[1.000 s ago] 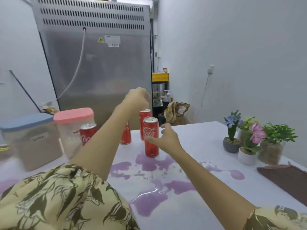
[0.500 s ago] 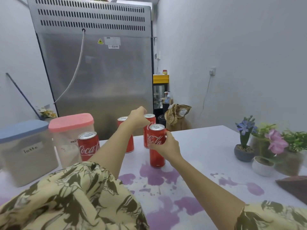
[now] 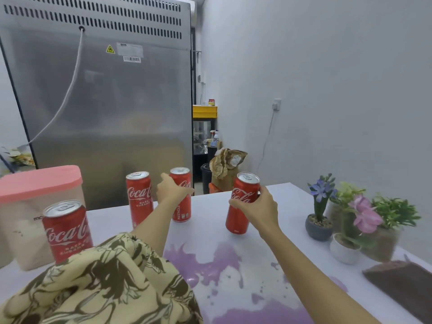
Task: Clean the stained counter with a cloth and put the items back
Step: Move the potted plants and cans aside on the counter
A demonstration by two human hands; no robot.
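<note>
The right hand [image 3: 257,212] grips a tilted can [image 3: 242,203] beyond the purple stain [image 3: 210,260] on the desk [image 3: 287,202]; the left hand [image 3: 173,190] holds another can [image 3: 181,206]. The brown cloth [image 3: 402,282] lies at the right edge, near the flower pots [image 3: 319,226]. Two more cans [image 3: 139,198] and a pink-lidded box [image 3: 30,206] stand at left.

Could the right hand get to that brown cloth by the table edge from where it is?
Probably yes, once free. The right hand grips a cola can; the brown cloth lies on its own side. The flower pots stand behind that path, not across it.
</note>
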